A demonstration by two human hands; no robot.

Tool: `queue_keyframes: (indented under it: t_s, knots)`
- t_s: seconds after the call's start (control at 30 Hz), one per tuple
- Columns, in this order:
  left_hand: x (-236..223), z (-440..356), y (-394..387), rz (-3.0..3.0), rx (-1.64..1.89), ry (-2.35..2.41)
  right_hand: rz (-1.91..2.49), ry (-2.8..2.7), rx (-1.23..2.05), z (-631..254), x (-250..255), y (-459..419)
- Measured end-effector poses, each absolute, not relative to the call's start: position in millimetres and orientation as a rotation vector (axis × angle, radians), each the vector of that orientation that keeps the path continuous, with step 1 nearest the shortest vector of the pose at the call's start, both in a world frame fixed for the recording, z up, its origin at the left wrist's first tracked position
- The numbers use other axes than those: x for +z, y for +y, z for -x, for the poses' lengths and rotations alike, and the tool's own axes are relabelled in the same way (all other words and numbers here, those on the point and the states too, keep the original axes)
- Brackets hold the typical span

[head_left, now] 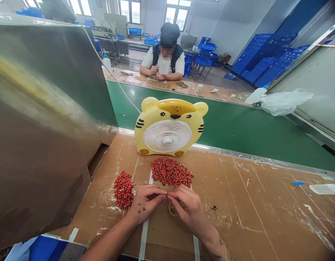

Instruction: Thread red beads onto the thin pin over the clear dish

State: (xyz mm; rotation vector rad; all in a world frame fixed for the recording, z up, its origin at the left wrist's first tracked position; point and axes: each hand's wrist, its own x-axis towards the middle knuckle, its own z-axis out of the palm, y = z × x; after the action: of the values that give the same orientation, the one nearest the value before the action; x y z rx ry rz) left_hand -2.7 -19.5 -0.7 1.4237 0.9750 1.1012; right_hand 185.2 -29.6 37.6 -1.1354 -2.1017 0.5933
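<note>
My left hand (145, 203) and my right hand (188, 206) meet fingertip to fingertip over the cardboard mat (167, 232). Both are closed in a pinch on one small red part, mostly hidden by the fingers. Just beyond them lies a large pile of small red parts (171, 172) with pale, metallic-looking ends. A smaller pile of similar red parts (124, 190) sits left of my left hand. Under the right fingers a ring-shaped object (172, 209) shows in part. A few tiny dark bits (214, 207) lie to the right of my right hand.
A yellow tiger-faced fan (170, 127) stands behind the large pile. At left a big metal housing (42, 127) borders the table. Beyond the green belt (238, 127), a co-worker (167, 54) handles small items. A blue scrap (298, 183) and white bottle (326, 189) lie at right.
</note>
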Motion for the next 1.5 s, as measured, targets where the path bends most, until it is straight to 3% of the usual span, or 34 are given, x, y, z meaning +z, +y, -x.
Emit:
queue_keyframes:
  t_s: [0.43,0.6,0.77,1.07,1.27,1.5]
  knots:
    - [-8,6,-21,-1.567,1.189,0.871,1.316,-1.954,0.945,-181,45,-27]
    - [9,-4,-8,-1.647,1.042,1.127,1.396,-1.841,0.793,-198,41,-21]
    - [16,-13,43,-2.106,0.880,1.289,1.450,-1.760,0.583,-229,32,-30]
    - [29,30,60,-2.210,0.823,1.398,1.465,-1.827,0.753,-249,26,-58]
    - [48,90,19,-2.257,0.302,1.550,1.403,-1.921,0.978,-231,23,-51]
    - [46,85,6,-2.366,-0.036,1.477,1.364,-1.997,0.957,-223,16,-45]
